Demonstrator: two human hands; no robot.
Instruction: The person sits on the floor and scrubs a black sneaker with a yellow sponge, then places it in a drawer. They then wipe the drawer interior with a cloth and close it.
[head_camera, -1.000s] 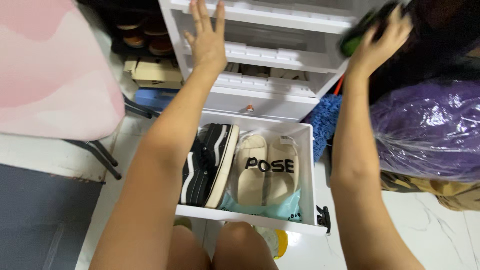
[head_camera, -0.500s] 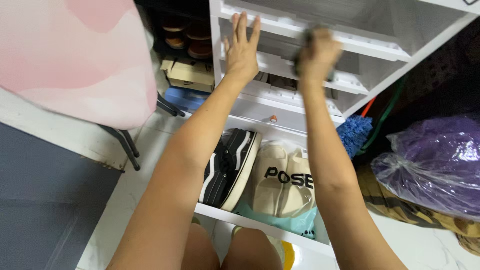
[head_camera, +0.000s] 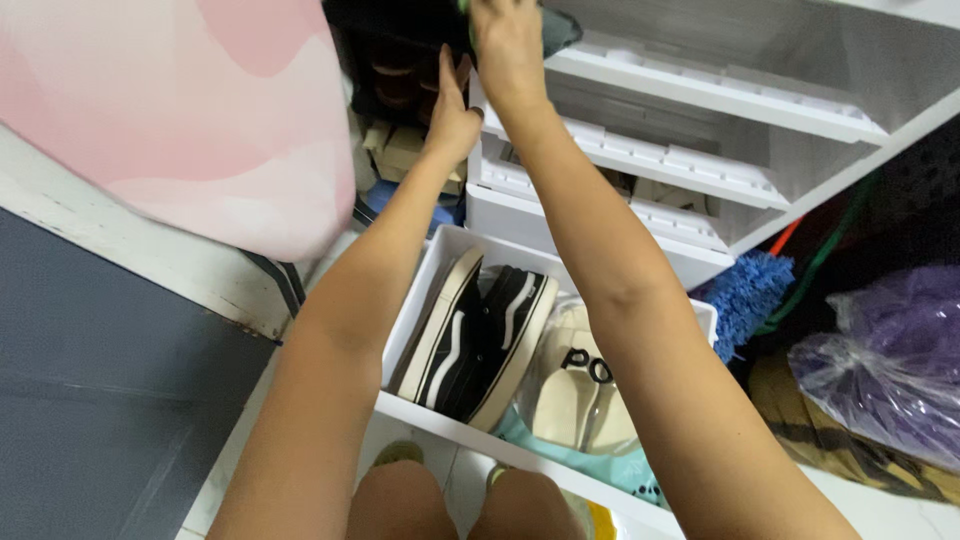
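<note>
Both hands have climbed since half a second ago, and our view has swung left, so the pink cushioned seat (head_camera: 200, 110) now fills the upper left corner. Our right hand (head_camera: 508, 48) is clenched on a dark cloth (head_camera: 552, 28) at the very top edge of the frame, where it meets the white shoe rack (head_camera: 720, 95); a sliver of green shows beside the knuckles, but we cannot tell what it belongs to. Our left hand (head_camera: 452, 110) lies open, fingers together, flat against the rack's left front corner. To do this well, we judge the left hand should keep bracing the rack so it does not rock while the right presses the cloth along the slatted shelf in even passes, folded enough to reach the grooves. That cloth looks soft and crumpled, dark grey-green, mostly hidden by the hand. Below, the pulled-out white drawer (head_camera: 440, 420) holds black sneakers (head_camera: 490, 345) on edge and cream slippers (head_camera: 575, 390). A blue duster (head_camera: 745, 295) and a purple plastic bag (head_camera: 885, 360) sit to the right.
</note>
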